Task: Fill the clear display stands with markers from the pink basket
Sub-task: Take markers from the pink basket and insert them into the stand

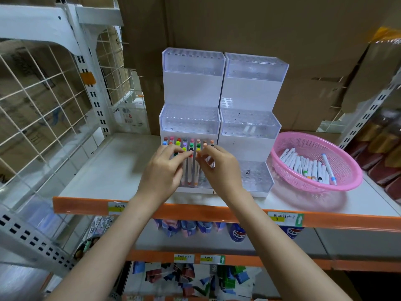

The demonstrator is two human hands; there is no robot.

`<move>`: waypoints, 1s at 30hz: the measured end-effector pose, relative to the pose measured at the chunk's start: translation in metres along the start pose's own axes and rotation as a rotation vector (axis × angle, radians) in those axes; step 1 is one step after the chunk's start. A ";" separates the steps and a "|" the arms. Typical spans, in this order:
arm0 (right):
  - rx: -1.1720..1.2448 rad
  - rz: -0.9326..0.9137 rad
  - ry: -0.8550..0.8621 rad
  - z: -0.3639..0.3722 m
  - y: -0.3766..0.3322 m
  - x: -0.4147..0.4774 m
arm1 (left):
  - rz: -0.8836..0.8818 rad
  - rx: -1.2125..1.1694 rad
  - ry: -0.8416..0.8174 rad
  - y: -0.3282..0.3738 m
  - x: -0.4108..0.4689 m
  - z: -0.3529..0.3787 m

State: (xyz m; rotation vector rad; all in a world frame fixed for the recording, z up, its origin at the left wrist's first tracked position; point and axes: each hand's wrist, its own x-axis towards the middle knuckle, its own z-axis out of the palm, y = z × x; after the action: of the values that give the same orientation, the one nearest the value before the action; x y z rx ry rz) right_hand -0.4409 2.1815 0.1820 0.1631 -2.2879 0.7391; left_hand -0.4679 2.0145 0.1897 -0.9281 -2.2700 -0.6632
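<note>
Pinched white red-capped marker (pixel 190 168) with my left hand (pixel 161 170), white orange-tipped marker (pixel 196 170) with my right hand (pixel 221 168), both standing in clear tiered plastic stand (pixel 191 88), pink mesh basket (pixel 355 179) nearby

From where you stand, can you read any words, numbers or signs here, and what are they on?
No text reads clearly.
Yellow tags on the upper orange rail: handwriting, too blurred.
Green sign beside the right tag: a white up arrow, no words.
Tags on the lower rail: too blurred.
Bottle below the shelf: a round red, white and blue logo, letters unreadable.
Markers in the pink basket: barrel print too small.
</note>
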 end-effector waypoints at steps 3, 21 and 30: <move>-0.021 0.020 0.034 -0.001 -0.003 0.001 | -0.003 0.010 -0.015 0.001 0.000 -0.001; -0.192 0.157 -0.044 -0.073 0.042 -0.005 | 0.021 0.040 -0.079 0.051 0.042 0.025; -0.409 0.374 0.023 -0.156 0.122 -0.031 | 0.246 -0.192 -0.118 0.145 0.090 0.109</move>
State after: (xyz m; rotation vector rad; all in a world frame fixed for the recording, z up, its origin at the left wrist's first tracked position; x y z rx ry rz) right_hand -0.3640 2.3661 0.1952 -0.4704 -2.4199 0.4303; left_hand -0.4486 2.2150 0.2061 -1.3456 -2.1699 -0.7409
